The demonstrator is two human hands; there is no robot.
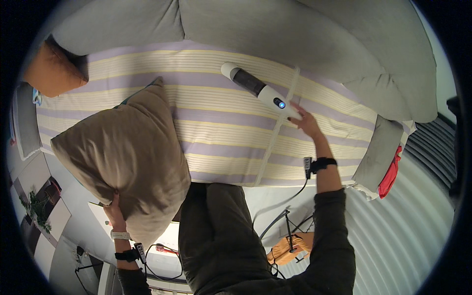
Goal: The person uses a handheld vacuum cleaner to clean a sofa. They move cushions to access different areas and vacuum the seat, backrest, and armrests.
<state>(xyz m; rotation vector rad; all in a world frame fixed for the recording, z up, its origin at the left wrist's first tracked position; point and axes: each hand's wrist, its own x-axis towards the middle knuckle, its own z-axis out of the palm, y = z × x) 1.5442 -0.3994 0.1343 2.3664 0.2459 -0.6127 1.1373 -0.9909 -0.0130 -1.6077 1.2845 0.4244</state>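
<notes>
My left hand (115, 212) grips the lower left edge of a large brown cushion (136, 155). One corner of this cushion points towards the sofa back, and a strip of teal shows along its edge. A white handheld vacuum cleaner (271, 97) with a dark see-through middle lies slantwise over the striped sofa cover (225, 129). Its round button glows blue. Around the rear end of the vacuum are the fingers and thumb of my right hand (306, 123). The vacuum's nozzle points up and left, towards the sofa back.
Grey back cushions (258, 29) line the sofa's far side. An orange cushion (55, 72) rests at the left end. A red cloth (390, 173) hangs by the right armrest (379, 151). On the floor below right is an orange bag (289, 249) beside thin black legs. Cables run from both wrist straps.
</notes>
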